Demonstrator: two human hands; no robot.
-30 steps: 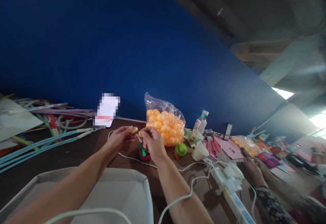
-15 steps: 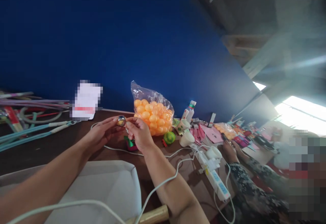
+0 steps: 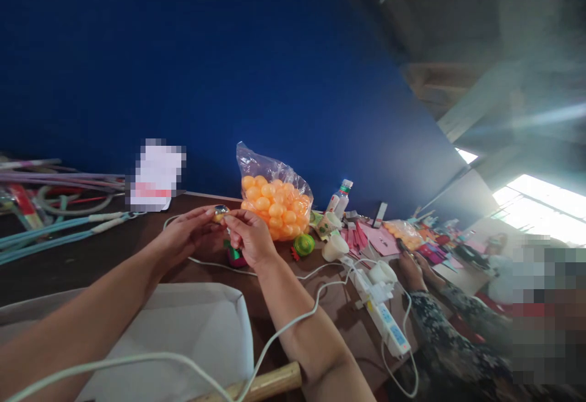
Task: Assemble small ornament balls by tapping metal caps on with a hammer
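Note:
My left hand (image 3: 185, 238) and my right hand (image 3: 249, 237) meet above a dark brown table (image 3: 91, 268). Together their fingertips pinch a small shiny ball (image 3: 220, 211), gold and silver in colour. Both hands are closed round it. Just behind the hands stands a clear plastic bag of orange balls (image 3: 274, 202). Under my right hand lies a small pink and green object (image 3: 234, 255).
A white tray (image 3: 183, 335) sits at the near edge, with white cables (image 3: 284, 329) and a power strip (image 3: 384, 319) to the right. A wooden handle (image 3: 260, 384) shows at the bottom. Another person's hands (image 3: 412, 271) work among pink papers, cups and a bottle (image 3: 341, 197). Coloured sticks (image 3: 55, 231) lie left.
The view has swung right then steadied, bringing the other person's arms into view. My hands still pinch the small ball, shifting only slightly.

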